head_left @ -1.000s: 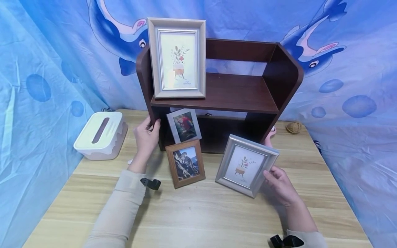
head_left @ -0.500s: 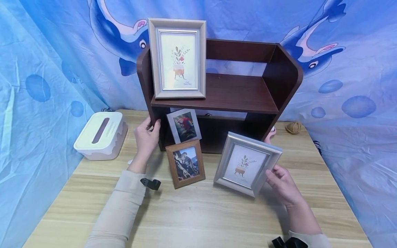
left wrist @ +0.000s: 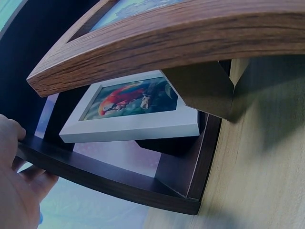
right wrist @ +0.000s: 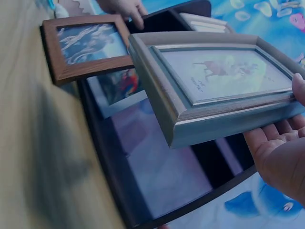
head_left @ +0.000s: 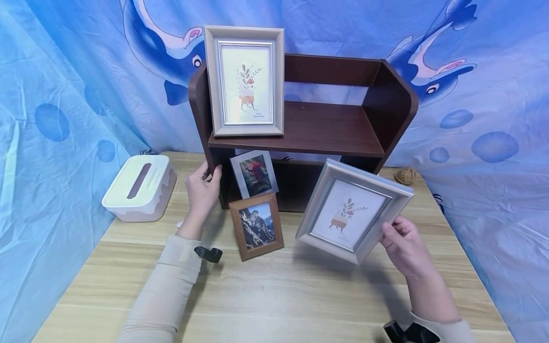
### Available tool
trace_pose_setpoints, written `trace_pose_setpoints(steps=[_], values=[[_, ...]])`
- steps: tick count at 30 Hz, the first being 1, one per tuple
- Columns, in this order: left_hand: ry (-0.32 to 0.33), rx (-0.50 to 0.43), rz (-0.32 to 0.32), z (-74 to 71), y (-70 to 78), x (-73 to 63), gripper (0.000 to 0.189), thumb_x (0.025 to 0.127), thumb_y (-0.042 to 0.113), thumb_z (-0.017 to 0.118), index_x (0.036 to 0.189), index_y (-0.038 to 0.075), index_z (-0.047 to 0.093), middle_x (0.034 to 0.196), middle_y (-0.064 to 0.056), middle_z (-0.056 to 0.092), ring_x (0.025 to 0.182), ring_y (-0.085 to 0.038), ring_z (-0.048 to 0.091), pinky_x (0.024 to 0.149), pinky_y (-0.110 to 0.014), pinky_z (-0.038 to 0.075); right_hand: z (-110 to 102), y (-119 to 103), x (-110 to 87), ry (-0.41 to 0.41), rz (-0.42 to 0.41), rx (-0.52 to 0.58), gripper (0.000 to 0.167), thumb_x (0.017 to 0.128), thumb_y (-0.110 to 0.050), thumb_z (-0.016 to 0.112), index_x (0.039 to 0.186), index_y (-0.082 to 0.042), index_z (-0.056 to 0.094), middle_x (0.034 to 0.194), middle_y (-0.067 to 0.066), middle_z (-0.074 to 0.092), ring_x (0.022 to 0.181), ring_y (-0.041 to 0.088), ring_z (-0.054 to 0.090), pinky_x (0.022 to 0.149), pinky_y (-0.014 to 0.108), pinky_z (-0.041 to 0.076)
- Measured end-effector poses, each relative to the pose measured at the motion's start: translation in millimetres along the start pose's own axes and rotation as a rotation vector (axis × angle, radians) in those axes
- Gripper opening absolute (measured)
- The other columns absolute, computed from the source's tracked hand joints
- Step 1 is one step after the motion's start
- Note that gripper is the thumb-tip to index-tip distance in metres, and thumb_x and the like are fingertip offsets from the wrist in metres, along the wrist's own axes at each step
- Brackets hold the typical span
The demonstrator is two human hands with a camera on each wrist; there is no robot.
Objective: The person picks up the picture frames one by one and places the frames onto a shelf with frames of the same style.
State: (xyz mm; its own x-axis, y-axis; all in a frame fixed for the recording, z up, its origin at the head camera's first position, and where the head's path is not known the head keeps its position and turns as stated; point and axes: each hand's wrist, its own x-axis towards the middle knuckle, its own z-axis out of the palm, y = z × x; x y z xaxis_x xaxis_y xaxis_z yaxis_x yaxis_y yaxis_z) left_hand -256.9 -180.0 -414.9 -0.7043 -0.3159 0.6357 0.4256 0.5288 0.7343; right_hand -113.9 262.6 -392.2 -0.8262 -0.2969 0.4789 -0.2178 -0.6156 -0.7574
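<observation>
While the left hand (head_left: 202,186) pinches the shelf (head_left: 330,126) beside it, perhaps for steadiness, the right hand (head_left: 406,250) grips a frame (head_left: 352,213) by its nearest edge, seemingly so its front shows.

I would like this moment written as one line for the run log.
left hand: grips shelf, left side; right hand: holds silver frame above table; wooden frame: stands on table; white frame: behind wooden frame

Beige sleeves (head_left: 159,290) — black wrist cameras (head_left: 208,254)

A tissue box (head_left: 147,189) and twine ball (head_left: 405,176) sit well apart.
</observation>
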Motion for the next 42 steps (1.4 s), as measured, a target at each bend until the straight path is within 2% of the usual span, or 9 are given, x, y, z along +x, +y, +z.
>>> trace_pose_setpoints(steps=[3, 9, 14, 17, 20, 27, 34, 42], values=[[0.003, -0.007, -0.002, 0.1, 0.4, 0.1, 0.017, 0.093, 0.009, 0.07, 0.106, 0.0, 0.077, 0.1, -0.015, 0.076, 0.094, -0.028, 0.074, 0.082, -0.041, 0.06, 2.6, -9.8, 6.9, -0.021, -0.007, 0.042, 0.035, 0.105, 0.011, 0.034, 0.129, 0.011, 0.059, 0.122, 0.019, 0.069, 0.109, 0.023, 0.069, 0.093, 0.028, 0.055], [0.005, -0.011, 0.001, 0.1, 0.1, 0.4, 0.017, 0.093, 0.009, 0.07, 0.106, -0.001, 0.076, 0.101, -0.016, 0.076, 0.094, -0.03, 0.074, 0.083, -0.042, 0.06, 9.2, -29.4, 21.4, -0.064, -0.016, 0.053, 0.034, 0.106, 0.009, 0.034, 0.13, 0.011, 0.058, 0.122, 0.019, 0.07, 0.105, 0.02, 0.07, 0.088, 0.027, 0.056], [0.004, -0.005, 0.003, -0.5, 0.1, 0.1, 0.018, 0.093, 0.009, 0.07, 0.108, 0.0, 0.076, 0.104, -0.015, 0.076, 0.095, -0.029, 0.073, 0.084, -0.036, 0.061, 15.3, -45.8, 33.6, -0.099, -0.034, 0.083, 0.035, 0.106, 0.009, 0.031, 0.132, 0.014, 0.055, 0.123, 0.023, 0.068, 0.103, 0.023, 0.069, 0.085, 0.03, 0.057], [0.004, -0.008, 0.006, -0.5, 0.1, 0.4, 0.019, 0.093, 0.009, 0.07, 0.109, 0.0, 0.077, 0.105, -0.015, 0.076, 0.095, -0.029, 0.073, 0.083, -0.033, 0.061, 18.7, -57.0, 41.5, -0.111, -0.059, 0.066, 0.036, 0.106, 0.009, 0.031, 0.135, 0.017, 0.05, 0.128, 0.026, 0.065, 0.111, 0.028, 0.067, 0.09, 0.032, 0.057], [0.004, -0.012, 0.01, -0.3, 0.3, 0.4, 0.019, 0.093, 0.009, 0.071, 0.109, 0.0, 0.077, 0.106, -0.015, 0.075, 0.095, -0.03, 0.074, 0.082, -0.036, 0.061, 21.3, -68.5, 49.4, -0.134, -0.073, 0.066, 0.037, 0.106, 0.009, 0.03, 0.138, 0.019, 0.046, 0.132, 0.028, 0.062, 0.115, 0.031, 0.066, 0.094, 0.035, 0.056], [0.016, -0.026, 0.021, -0.9, -0.1, -1.1, 0.019, 0.093, 0.006, 0.071, 0.109, 0.001, 0.077, 0.103, -0.017, 0.075, 0.093, -0.032, 0.074, 0.078, -0.046, 0.061, 27.0, -89.0, 69.4, -0.184, -0.08, 0.182, 0.039, 0.106, 0.007, 0.031, 0.141, 0.02, 0.041, 0.137, 0.032, 0.056, 0.122, 0.038, 0.061, 0.1, 0.042, 0.054], [0.013, -0.027, 0.014, -0.3, -0.3, -0.6, 0.018, 0.093, 0.007, 0.071, 0.108, 0.002, 0.077, 0.103, -0.015, 0.076, 0.093, -0.03, 0.074, 0.078, -0.045, 0.061, 31.8, -102.1, 96.2, -0.164, -0.106, 0.206, 0.036, 0.106, 0.007, 0.035, 0.138, 0.021, 0.044, 0.135, 0.034, 0.056, 0.121, 0.041, 0.061, 0.1, 0.046, 0.054], [0.017, -0.052, -0.006, 0.7, 0.5, -0.3, 0.014, 0.092, 0.005, 0.07, 0.103, -0.001, 0.078, 0.099, -0.013, 0.077, 0.094, -0.029, 0.074, 0.082, -0.026, 0.058, 32.2, -113.2, 126.0, -0.079, -0.095, 0.149, 0.033, 0.105, 0.004, 0.039, 0.134, 0.019, 0.049, 0.125, 0.034, 0.062, 0.11, 0.04, 0.067, 0.09, 0.044, 0.059]])
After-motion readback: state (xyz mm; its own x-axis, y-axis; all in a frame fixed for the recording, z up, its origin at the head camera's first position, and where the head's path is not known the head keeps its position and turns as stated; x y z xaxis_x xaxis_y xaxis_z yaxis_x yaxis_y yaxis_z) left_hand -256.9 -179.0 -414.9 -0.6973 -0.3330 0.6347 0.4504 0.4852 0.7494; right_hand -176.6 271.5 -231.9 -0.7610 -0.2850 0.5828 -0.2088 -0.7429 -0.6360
